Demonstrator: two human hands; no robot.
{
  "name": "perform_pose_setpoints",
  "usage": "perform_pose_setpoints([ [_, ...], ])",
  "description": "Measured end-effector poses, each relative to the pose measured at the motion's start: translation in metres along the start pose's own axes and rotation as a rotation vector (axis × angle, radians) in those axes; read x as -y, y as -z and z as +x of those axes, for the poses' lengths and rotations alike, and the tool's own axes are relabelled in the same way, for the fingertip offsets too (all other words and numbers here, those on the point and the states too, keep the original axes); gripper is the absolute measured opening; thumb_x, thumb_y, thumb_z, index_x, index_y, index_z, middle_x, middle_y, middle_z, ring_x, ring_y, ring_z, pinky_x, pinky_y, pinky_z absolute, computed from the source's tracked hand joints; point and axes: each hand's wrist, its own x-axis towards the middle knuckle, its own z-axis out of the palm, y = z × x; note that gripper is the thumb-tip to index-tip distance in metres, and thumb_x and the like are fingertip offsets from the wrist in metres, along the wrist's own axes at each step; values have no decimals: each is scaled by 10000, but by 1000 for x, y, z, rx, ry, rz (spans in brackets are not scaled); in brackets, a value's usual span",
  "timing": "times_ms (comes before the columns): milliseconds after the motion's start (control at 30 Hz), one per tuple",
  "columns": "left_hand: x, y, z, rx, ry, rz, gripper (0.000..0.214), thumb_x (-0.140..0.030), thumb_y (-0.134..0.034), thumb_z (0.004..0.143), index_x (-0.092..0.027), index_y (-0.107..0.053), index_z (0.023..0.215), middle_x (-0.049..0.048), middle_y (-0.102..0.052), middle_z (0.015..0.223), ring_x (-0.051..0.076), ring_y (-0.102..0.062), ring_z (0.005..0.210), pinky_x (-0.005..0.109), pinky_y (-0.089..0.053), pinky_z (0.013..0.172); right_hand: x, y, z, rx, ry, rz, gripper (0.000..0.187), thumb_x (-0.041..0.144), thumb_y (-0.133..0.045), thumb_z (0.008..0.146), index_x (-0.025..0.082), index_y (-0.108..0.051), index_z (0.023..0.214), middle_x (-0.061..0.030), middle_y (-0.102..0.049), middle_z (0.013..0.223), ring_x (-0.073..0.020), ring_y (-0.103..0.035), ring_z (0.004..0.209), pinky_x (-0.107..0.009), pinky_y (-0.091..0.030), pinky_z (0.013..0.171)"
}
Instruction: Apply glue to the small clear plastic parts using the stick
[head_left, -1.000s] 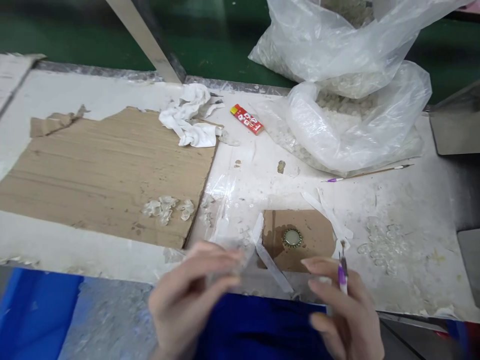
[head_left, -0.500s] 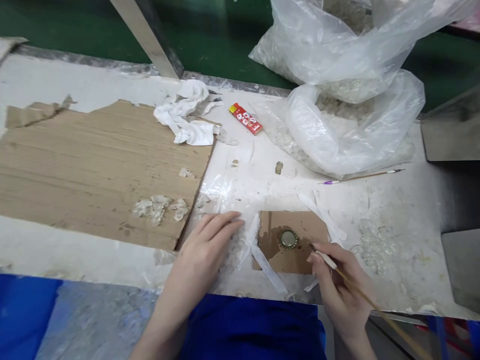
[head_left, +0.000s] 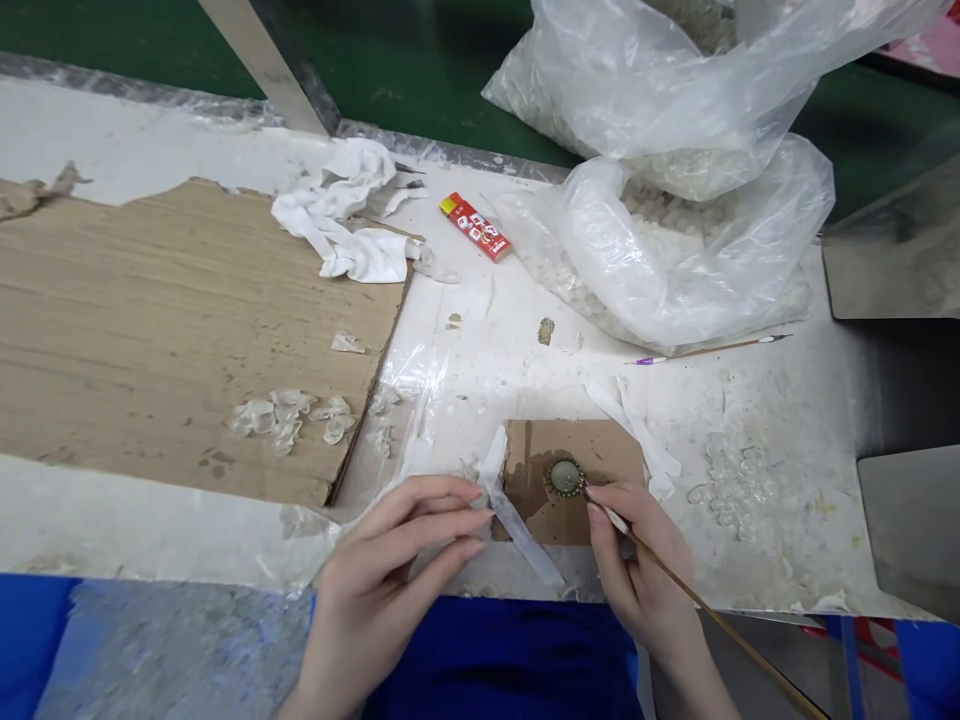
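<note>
A small round metal piece [head_left: 565, 477] with a beaded dark rim and a pale centre lies on a wet-stained cardboard square [head_left: 607, 440]. In a pinch grip, my right hand [head_left: 645, 560] holds a thin paintbrush [head_left: 694, 597], its tip at the right side of the round piece. My left hand [head_left: 409, 550] hovers at the left of the cardboard square, fingers apart and holding nothing. White strips [head_left: 525, 535] stick out at the square's left side, close to my left fingertips; more strips [head_left: 637, 435] lie at its upper right.
A large cardboard sheet [head_left: 187, 300] bears clear plastic bits [head_left: 281, 415] and a crumpled white cloth [head_left: 345, 220]. Behind stand a red box [head_left: 475, 228] and plastic bags [head_left: 675, 270] of pale pieces. Another brush [head_left: 712, 349] and clear pieces [head_left: 731, 490] lie right.
My right hand has moved left, bringing the brush tip to the round piece. My left hand has lifted and turned, its fingers spreading. The whole view has shifted slightly.
</note>
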Motion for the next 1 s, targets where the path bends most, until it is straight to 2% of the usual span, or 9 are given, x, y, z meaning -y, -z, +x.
perform_pose_setpoints([
  [100,2,-1,2,77,57,-121,349,-36,-725,897,-317,-881,1032,44,-854,1067,226,-822,888,261,-687,758,1,0,-5,-89,-56,108,300,40,-542,966,256,-642,1148,-28,-705,807,-201,-698,663,-300,-582,567],
  [200,-1,-6,2,104,124,-256,350,-24,-780,850,-329,-895,977,26,-877,947,212,-830,835,230,-680,738,8,1,-13,-196,-149,310,246,98,-556,1001,256,-678,1144,-29,-682,804,-199,-686,686,-305,-584,575],
  [267,-5,-12,-1,50,214,-388,312,-31,-846,792,-320,-898,896,6,-872,833,190,-822,744,198,-668,679,15,2,-15,-207,-201,481,219,142,-535,1033,254,-685,1147,-20,-660,748,-191,-656,647,-288,-554,526],
  [333,-11,-21,-6,-48,323,-520,248,-76,-917,746,-304,-886,837,-11,-862,766,175,-814,698,182,-661,660,24,2,-15,-155,-210,617,210,173,-507,1058,249,-673,1164,-21,-657,724,-182,-627,614,-281,-540,509],
  [433,-18,-30,-11,-151,403,-634,157,-213,-989,710,-279,-861,774,-19,-855,734,155,-810,687,161,-654,675,34,2,-11,-60,-181,692,196,199,-478,1078,240,-644,1173,-22,-644,736,-167,-603,593,-278,-540,523],
  [500,-19,-32,-11,-127,379,-661,139,-259,-987,722,-269,-855,761,-14,-858,740,145,-811,688,144,-649,671,37,3,-9,-29,-160,687,185,215,-462,1086,243,-627,1163,-13,-617,738,-153,-575,564,-266,-515,500],
  [667,-10,-27,-10,-16,229,-664,94,-210,-930,806,-270,-859,820,-5,-875,793,132,-827,715,112,-646,672,38,3,-8,12,-128,639,171,227,-447,1087,252,-603,1152,0,-570,741,-147,-535,535,-270,-482,484],
  [833,-6,-28,-14,-17,183,-628,101,-206,-921,815,-269,-847,842,12,-872,788,176,-836,713,181,-682,679,37,1,-9,53,-131,633,200,212,-439,1076,277,-594,1185,5,-555,739,-157,-542,542,-269,-489,486],
  [1000,-14,-26,-9,-28,106,-494,63,-262,-913,825,-267,-851,811,32,-867,750,203,-832,652,222,-691,627,38,4,-10,71,-122,615,265,127,-480,1018,279,-594,1203,-2,-576,747,-170,-560,553,-279,-504,498],
])
